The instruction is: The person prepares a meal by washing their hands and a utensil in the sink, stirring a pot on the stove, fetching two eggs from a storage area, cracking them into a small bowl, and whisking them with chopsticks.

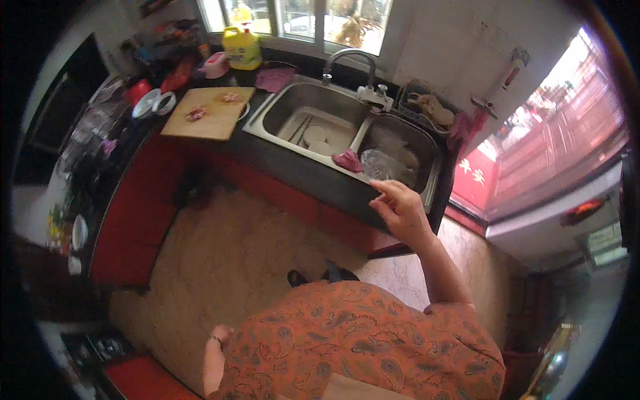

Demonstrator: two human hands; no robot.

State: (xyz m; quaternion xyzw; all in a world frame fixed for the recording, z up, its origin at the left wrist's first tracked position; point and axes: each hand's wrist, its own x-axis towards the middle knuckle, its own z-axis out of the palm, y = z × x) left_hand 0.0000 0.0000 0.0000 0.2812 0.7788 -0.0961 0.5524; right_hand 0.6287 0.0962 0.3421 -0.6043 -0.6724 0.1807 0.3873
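Note:
My right hand is raised by the counter's front edge, near the right basin of the steel sink. Its thumb and forefinger are apart, and nothing shows between them. My left hand hangs low beside my body, a dark band at its wrist; its fingers are too small to read. A crumpled pink cloth lies on the sink's front rim, near the divider. Clear plastic sits in the right basin. Round pale dishes and thin dark sticks lie in the left basin.
A wooden cutting board with small heaps of pinkish food is left of the sink. White bowls, a yellow jug and another pink cloth stand or lie nearby. A curved faucet rises behind the basins.

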